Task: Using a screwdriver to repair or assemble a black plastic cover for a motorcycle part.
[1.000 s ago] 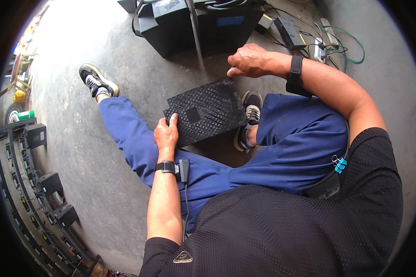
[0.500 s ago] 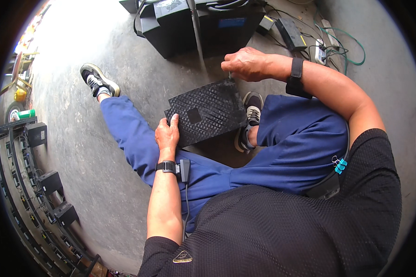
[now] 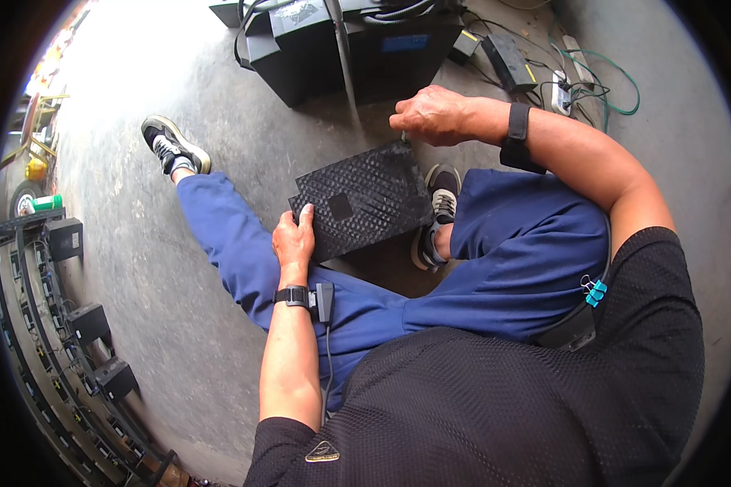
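I sit on the floor with a black textured panel [image 3: 375,209], a square patch on it, held tilted between my legs. My left hand [image 3: 293,239] grips the panel's lower left edge, thumb on the face. My right hand [image 3: 430,115] is closed just above the panel's upper right corner, fingers pinched on something small that I cannot make out. My two shoes [image 3: 170,144] lie on either side of the panel, the right one close beside it.
A large black case [image 3: 357,65] with a leaning pole stands ahead. Black power bricks [image 3: 508,63], a white socket strip [image 3: 560,95] and tangled cables lie to its right. Metal racks [image 3: 32,292] with black boxes line the left, near a wheel [image 3: 26,195].
My right hand has shifted a little left and down above the panel's corner. My left hand and the panel have barely moved.
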The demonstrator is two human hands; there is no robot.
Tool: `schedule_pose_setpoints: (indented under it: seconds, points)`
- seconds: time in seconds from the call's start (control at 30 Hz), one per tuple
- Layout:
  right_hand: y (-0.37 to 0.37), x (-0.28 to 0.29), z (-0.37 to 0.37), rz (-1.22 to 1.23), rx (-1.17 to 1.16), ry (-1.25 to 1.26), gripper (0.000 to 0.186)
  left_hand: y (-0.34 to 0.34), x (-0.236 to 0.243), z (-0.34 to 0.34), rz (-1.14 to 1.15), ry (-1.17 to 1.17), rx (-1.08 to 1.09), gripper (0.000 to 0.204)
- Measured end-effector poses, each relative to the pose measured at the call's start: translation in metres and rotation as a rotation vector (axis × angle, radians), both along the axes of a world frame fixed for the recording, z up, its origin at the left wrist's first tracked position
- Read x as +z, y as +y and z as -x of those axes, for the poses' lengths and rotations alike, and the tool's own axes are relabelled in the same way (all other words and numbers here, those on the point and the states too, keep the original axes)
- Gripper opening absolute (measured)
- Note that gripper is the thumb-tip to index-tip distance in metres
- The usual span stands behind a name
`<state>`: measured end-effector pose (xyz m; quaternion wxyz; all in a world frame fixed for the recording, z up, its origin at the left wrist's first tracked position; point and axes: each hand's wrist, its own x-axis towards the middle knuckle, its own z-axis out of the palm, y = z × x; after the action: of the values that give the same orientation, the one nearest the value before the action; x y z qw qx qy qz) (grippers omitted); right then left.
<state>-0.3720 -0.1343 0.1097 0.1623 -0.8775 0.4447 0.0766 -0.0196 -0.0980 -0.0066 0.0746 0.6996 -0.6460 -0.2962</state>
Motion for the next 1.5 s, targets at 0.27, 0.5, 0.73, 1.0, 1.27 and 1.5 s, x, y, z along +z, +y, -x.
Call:
schedule_pose_setpoints:
  seconds: [0.27,0.5,0.73,1.0,1.27,1.5]
  points:
    - [0.003,0.0,0.001,0.007,0.026,-0.067,0.015,0.001,-0.001,-0.001,0.052,0.012,0.005,0.065]
    - [0.001,0.002,-0.003,-0.048,-0.002,0.066,0.017,0.0,0.0,0.001,-0.004,0.01,0.019,0.066]
    - [0.001,0.0,-0.002,-0.002,0.078,-0.021,0.016,0.0,-0.005,0.0,0.047,0.013,0.013,0.065]
    - [0.005,0.006,-0.005,-0.015,0.006,0.028,0.015,0.001,-0.002,0.0,0.016,0.006,0.023,0.066]
    - [-0.001,0.001,0.001,0.015,0.081,0.007,0.014,0.0,-0.006,0.0,0.033,0.007,0.02,0.067]
    - [0.003,0.0,-0.002,0.007,0.025,0.022,0.014,0.001,-0.003,-0.001,0.027,0.014,0.019,0.067]
